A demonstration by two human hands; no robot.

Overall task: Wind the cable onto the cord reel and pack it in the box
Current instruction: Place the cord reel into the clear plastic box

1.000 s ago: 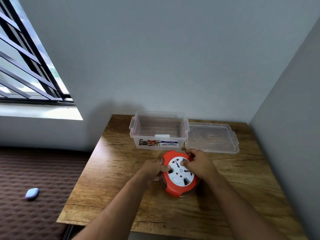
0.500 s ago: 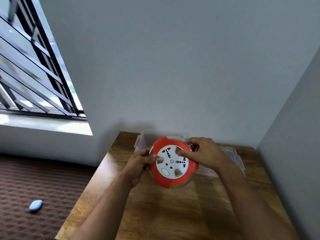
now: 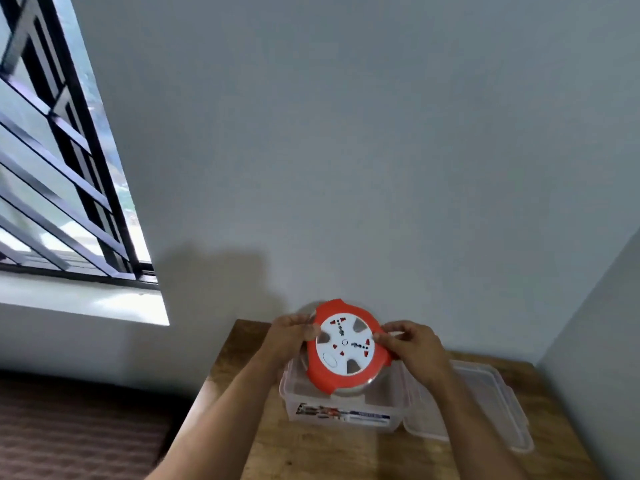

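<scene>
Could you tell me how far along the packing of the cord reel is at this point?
No loose cable shows, so winding looks finished. In hand: the left hand and right hand grip the orange cord reel by its rim, tilted above the open clear box. Left: lowering it in and, presumably, fitting the lid that lies beside the box on the table.

Cord reel (image 3: 346, 346): round, orange rim, white socket face with red and dark markings, grey cut-outs; lower centre of frame, tilted with face toward camera, held above box, lower edge dipping past box's rim. Cable not visible.
Box (image 3: 337, 412): clear plastic, open top, printed label on front wall; lower centre of frame, just below reel.
</scene>
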